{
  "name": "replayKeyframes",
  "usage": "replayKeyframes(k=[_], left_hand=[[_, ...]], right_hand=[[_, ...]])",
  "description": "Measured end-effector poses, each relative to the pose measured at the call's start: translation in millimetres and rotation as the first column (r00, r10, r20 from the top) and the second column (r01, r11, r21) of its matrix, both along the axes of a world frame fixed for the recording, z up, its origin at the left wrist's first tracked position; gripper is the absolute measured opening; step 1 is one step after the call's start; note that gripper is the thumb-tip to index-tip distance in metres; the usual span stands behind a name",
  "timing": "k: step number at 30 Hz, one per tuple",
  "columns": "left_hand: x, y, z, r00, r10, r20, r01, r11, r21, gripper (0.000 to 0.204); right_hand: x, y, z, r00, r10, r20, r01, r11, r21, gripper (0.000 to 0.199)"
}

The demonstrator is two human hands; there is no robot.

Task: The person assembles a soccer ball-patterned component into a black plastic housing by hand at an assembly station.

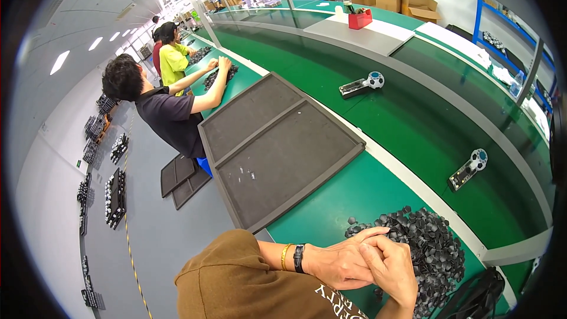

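My left hand (333, 264), with a gold bracelet (284, 257) and a black-strapped watch (299, 258) at its wrist, is folded together with my right hand (393, 264). The right hand's fingers lie closed over the left hand; the left fingers are partly covered, and whatever may be between the palms is hidden. Both hands rest at the near edge of a large heap of small black pentagon-shaped pieces (434, 254) on the green tabletop (313, 215). Some loose pieces are scattered beside my fingers.
Beyond the heap, a large dark framed tray (283, 147) covers the table. A green conveyor belt (401, 127) carries two devices with round white, patterned heads (374, 80) (479, 158). Black straps (475, 298) lie at right. Co-workers (168, 106) sit farther along, handling black pieces.
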State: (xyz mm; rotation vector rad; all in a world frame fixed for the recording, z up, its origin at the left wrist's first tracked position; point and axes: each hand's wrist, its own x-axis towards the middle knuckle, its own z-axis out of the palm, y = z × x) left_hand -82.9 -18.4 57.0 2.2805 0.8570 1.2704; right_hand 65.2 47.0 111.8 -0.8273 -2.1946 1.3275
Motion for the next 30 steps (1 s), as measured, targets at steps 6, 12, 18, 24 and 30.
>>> replayKeyframes(k=[6, 12, 18, 24, 30], left_hand=[[-1, 5, 6, 0.998, 0.011, 0.059, -0.012, 1.0, 0.016, 0.011], [-3, 5, 1, 0.997, -0.005, 0.073, 0.004, 1.0, 0.016, 0.01], [-7, 3, 2, 0.998, 0.026, 0.049, -0.028, 0.999, 0.03, 0.012], [-11, -3, 6, 0.999, 0.033, -0.005, -0.033, 0.999, -0.008, 0.017], [-15, -3, 17, 0.999, 0.026, 0.04, -0.027, 0.999, 0.026, 0.019]], right_hand=[[-7, 0, -8, 0.986, -0.063, -0.152, 0.048, 0.994, -0.102, 0.007], [-12, -1, -9, 0.979, -0.09, -0.184, 0.085, 0.996, -0.038, 0.01], [-13, 0, 2, 0.99, -0.109, -0.086, 0.105, 0.993, -0.051, 0.013], [-8, 6, 8, 0.994, 0.016, 0.112, -0.006, 0.996, -0.093, 0.016], [-17, -2, 5, 0.989, -0.02, -0.149, -0.005, 0.986, -0.165, 0.014]])
